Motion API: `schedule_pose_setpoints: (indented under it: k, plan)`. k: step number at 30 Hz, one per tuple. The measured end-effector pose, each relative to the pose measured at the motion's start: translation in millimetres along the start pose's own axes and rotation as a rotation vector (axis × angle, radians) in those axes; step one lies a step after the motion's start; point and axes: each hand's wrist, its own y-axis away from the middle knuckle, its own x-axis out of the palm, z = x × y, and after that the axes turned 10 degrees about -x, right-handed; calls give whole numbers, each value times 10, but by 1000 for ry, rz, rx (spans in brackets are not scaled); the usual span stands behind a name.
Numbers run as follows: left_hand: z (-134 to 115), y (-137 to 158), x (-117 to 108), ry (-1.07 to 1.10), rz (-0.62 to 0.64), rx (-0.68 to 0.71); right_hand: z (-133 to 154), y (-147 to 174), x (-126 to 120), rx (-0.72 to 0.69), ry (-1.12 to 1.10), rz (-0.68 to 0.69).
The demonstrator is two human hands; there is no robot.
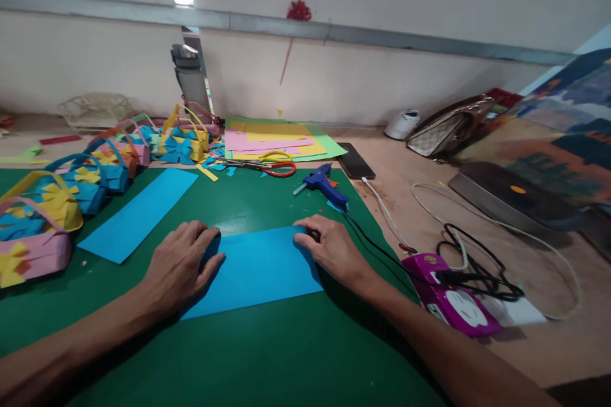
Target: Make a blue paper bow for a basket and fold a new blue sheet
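On the green cover (pixel 248 362), a blue sheet (pixel 267 270) that asks for a gentle hold

Between the two hands, on the green cover that lies over the table (pixel 405 165), the blue sheet spreads out almost flat. The left hand (pixel 184 261) rests over its left end, thumb and forefinger parted on either side of the far corner; I cannot tell whether those fingers grip it. The right hand (pixel 337 248) has thumb and forefinger brought together at the far right corner, seemingly pinching the paper there.

It looks like thin card or stout paper: very light, stiff enough to keep its shape, yet likely to crease if squeezed. Its smooth face may slide easily on the cover, so the short ends or corners seem the best hold, with light fingertips. A second blue strip (pixel 140 213) lies apart, beyond the left hand.

Farther left stands a row of handled paper baskets (pixel 98 194), their fronts dressed with paper flowers (pixel 176 149); what is inside them does not show. Behind is a pale openwork basket (pixel 98 111), its contents unclear. A grey bottle (pixel 193 86) stands lidded, and a handbag (pixel 442 127) leans at the back, its inside hidden.
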Motion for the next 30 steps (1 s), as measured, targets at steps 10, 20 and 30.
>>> schedule_pose_setpoints:
  k: [10, 20, 30]
  plan:
    - [-18, -3, -20, 109, 13, -55, 92, 186, -26, -251, 15, -110]
    - [107, -38, -182, 479, -218, -57, 159, 212, -15, -243, -25, -468]
    - [119, 129, -763, 420, -392, 358, 130, 431, -347, -986, 146, -385]
